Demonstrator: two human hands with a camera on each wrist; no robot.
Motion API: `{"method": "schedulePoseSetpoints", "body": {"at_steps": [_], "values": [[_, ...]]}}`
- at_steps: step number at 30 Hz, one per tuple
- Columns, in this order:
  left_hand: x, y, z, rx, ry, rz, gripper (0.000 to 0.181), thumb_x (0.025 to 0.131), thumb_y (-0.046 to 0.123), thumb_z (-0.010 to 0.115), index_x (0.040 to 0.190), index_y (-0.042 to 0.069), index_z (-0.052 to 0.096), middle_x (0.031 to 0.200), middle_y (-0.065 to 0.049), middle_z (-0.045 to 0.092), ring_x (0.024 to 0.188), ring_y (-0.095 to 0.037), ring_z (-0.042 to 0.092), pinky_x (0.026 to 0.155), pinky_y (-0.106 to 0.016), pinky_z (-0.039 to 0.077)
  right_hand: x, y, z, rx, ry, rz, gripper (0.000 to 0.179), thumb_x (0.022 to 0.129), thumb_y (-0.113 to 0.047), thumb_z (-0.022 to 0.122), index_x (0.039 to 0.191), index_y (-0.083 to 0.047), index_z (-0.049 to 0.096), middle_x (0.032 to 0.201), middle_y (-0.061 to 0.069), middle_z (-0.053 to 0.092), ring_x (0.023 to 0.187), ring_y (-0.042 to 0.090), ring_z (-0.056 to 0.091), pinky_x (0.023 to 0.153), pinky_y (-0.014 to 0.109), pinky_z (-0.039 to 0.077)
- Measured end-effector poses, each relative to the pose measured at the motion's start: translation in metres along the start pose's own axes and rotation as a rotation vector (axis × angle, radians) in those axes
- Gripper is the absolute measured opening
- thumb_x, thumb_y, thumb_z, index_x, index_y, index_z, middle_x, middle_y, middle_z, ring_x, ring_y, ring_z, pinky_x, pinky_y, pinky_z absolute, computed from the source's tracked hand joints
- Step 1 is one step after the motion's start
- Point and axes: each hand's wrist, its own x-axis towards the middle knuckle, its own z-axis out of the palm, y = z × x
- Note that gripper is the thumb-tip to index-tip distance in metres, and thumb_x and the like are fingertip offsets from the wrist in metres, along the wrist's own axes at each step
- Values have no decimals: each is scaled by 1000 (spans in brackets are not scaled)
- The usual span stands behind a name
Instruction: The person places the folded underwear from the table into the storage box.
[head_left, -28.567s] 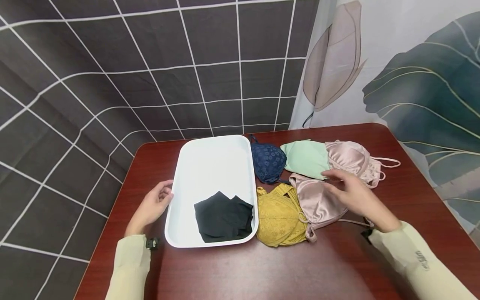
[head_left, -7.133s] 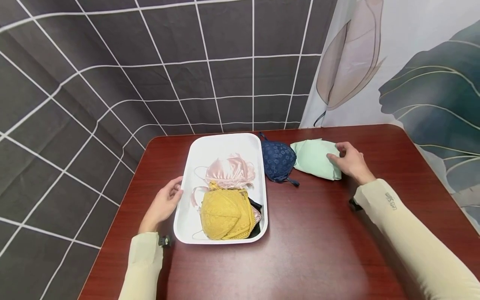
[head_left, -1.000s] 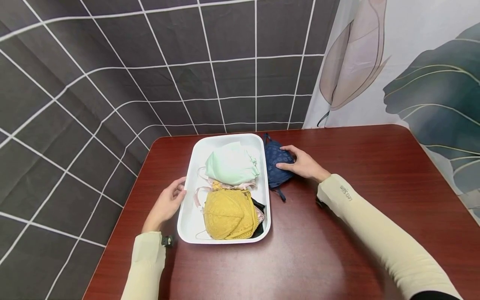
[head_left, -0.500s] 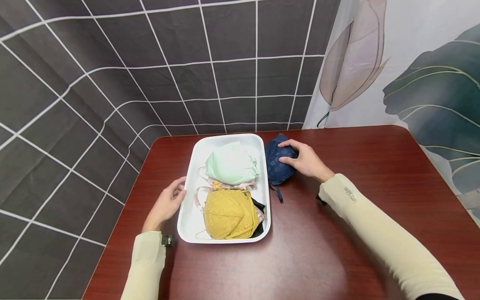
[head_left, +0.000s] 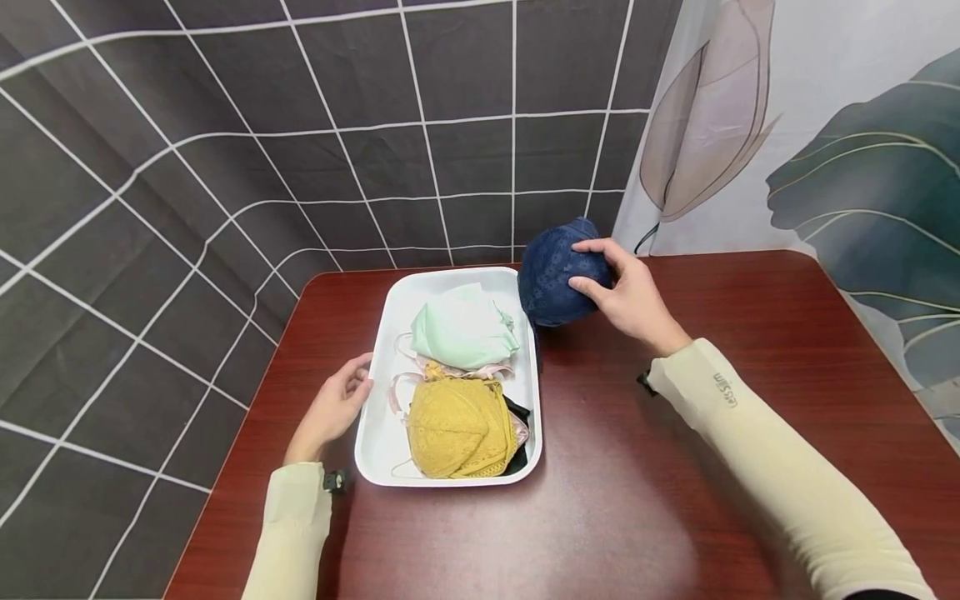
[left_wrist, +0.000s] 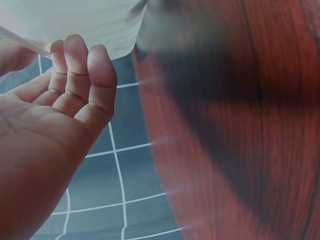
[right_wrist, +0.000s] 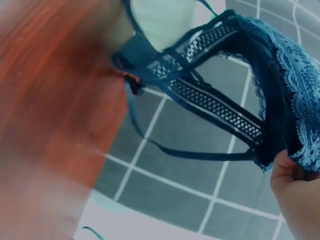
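Note:
My right hand (head_left: 630, 292) pinches a navy lace bra (head_left: 561, 271) by one side, thumb and fingers on the cup, raised above the table beside the tray's back right corner. In the right wrist view, the bra's open-work band (right_wrist: 215, 107) and a loose strap (right_wrist: 195, 155) hang free. My left hand (head_left: 333, 408) rests loosely bent at the left rim of a white tray (head_left: 367, 450); in the left wrist view its fingers (left_wrist: 77, 65) are at the tray's outer side. Inside the tray, a mint-green folded garment (head_left: 461, 329) lies behind a yellow lace bra (head_left: 457, 429).
Pink fabric (head_left: 480, 370) shows between the mint and yellow pieces, and black cloth (head_left: 517, 458) peeks out at the tray's right. The tray stands on a reddish-brown wooden table (head_left: 615, 500). Behind it hang a dark grid-patterned curtain (head_left: 465, 158) and a white leaf-print one (head_left: 825, 167).
My right hand has lifted the navy bra off the table, up and toward the back. Earlier, the pink, yellow and mint pieces passed from table to tray. My left hand stays at the rim.

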Motion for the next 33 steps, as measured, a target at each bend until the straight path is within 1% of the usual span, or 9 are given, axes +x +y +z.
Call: {"method": "schedulePoseSetpoints", "body": {"at_steps": [7,11,14,18,20,23,27,29,33], "values": [[0,-3,0,3,4,2,45,95,5,52,139,1,41,99,-14,55,87,-25,58,74,-37,49,2,-46,12,174,55,-125,45,82,6,68,124,-2,54,127,13,53,115,24,51,94,34,43],[0,-4,-1,-4,3,-6,45,95,5,52,139,1,41,98,-13,55,86,-25,57,73,-37,49,4,-73,24,253,69,-196,42,81,12,66,120,5,53,122,18,54,110,24,54,88,31,47],[-1,-4,-2,-6,5,-6,45,95,5,52,139,1,41,98,-14,55,87,-26,58,74,-38,49,6,-83,38,285,46,-222,42,81,12,66,120,6,52,118,18,55,105,23,57,82,30,50],[-1,-3,-2,-18,11,6,45,95,5,53,138,1,42,98,-14,55,87,-26,58,74,-38,49,9,-92,58,303,7,-256,42,81,12,66,120,7,51,116,20,57,102,22,57,83,32,50],[-1,-2,-2,-24,15,13,44,95,5,53,138,1,43,97,-14,55,87,-26,58,73,-39,49,11,-95,67,313,-2,-278,42,81,13,65,120,8,51,116,21,56,105,23,56,88,34,47],[0,-2,-1,-33,13,19,45,95,5,53,138,0,43,98,-14,56,87,-27,59,74,-39,49,14,-95,78,322,-19,-300,42,81,12,66,120,7,51,117,19,56,107,22,54,91,34,45],[1,-2,-1,-37,15,25,44,95,5,54,137,0,43,98,-14,56,87,-27,59,74,-37,50,20,-80,96,330,-42,-299,44,82,6,67,123,-1,52,119,13,56,110,21,53,92,34,44],[1,-2,-1,-30,18,31,44,94,4,54,137,-1,43,97,-14,56,87,-26,58,73,-35,50,22,-67,106,311,-65,-270,43,84,2,68,123,-5,52,120,11,56,112,20,53,93,34,44],[1,-3,-1,-31,23,39,43,94,4,54,136,-2,44,96,-14,56,85,-26,58,72,-33,49,22,-44,123,184,-162,-135,40,87,-9,67,125,-11,52,125,9,52,113,17,51,92,33,43]]}}
